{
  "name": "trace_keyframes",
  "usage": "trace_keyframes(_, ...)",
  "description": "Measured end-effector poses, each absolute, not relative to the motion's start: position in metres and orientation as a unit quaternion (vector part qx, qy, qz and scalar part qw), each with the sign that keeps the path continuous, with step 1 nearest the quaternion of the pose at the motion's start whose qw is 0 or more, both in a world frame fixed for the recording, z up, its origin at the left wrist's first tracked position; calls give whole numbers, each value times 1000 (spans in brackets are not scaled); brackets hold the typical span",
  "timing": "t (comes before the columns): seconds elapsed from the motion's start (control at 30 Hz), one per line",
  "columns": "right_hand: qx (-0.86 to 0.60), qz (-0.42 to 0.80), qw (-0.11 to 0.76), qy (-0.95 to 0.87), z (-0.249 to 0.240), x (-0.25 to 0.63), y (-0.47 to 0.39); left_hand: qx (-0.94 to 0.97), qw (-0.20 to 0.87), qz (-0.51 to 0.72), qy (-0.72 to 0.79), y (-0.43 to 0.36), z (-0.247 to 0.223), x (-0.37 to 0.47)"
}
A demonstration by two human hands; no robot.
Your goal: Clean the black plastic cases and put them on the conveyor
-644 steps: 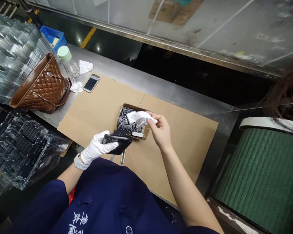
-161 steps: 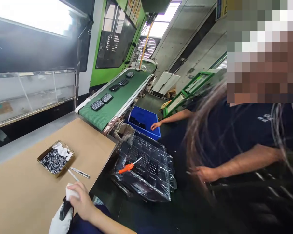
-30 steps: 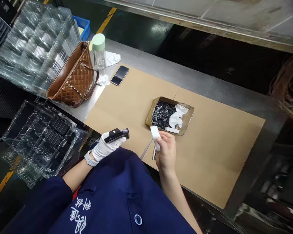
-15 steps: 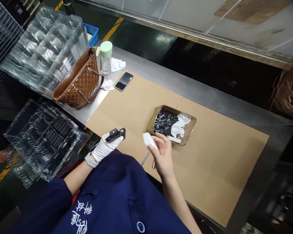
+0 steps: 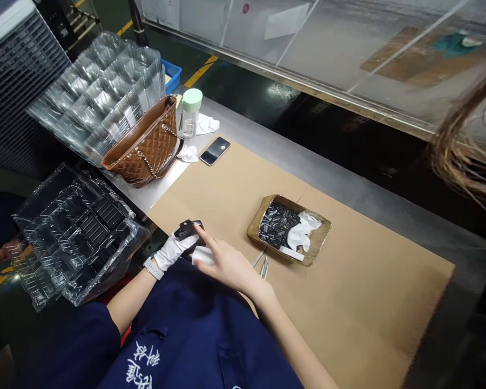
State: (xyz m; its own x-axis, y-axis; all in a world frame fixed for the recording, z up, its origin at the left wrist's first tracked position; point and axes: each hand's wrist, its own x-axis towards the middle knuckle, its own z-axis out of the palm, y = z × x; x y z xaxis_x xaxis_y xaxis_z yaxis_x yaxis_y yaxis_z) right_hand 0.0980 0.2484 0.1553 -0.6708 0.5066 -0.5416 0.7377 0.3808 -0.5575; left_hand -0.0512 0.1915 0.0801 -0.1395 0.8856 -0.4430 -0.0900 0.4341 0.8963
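your gloved left hand (image 5: 173, 251) grips the black part (image 5: 189, 229) beyond the table's near edge.

your bare right hand (image 5: 227, 265) pinches a white pad (image 5: 203, 255), its index fingertip at the part's top. the open box (image 5: 290, 231) of small dark pieces (image 5: 277, 225) sits on the brown sheet (image 5: 360, 275) covering the table, with the phone (image 5: 215, 151) by the sheet's far left corner.

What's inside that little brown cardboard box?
The small brown cardboard box holds lots of tiny dark pieces, a crumpled white cloth or paper and a flat white block. Whatever lies under them is covered, so I can't tell.
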Motion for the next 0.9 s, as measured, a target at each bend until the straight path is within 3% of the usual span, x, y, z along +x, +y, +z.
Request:
trace_keyframes(0.57, 325, -318, 196, 869, 151, 80, 246, 230, 510, 475, 680, 180, 70, -53)
trace_keyframes(0.77, 303, -305, 170, 887, 161, 105, 228, 227, 469, 524, 674, 163, 77, -23)
trace_keyframes(0.9, 313, -376, 126, 863, 168, 155, 210, 262, 464, 519, 669, 144, 89, 11)
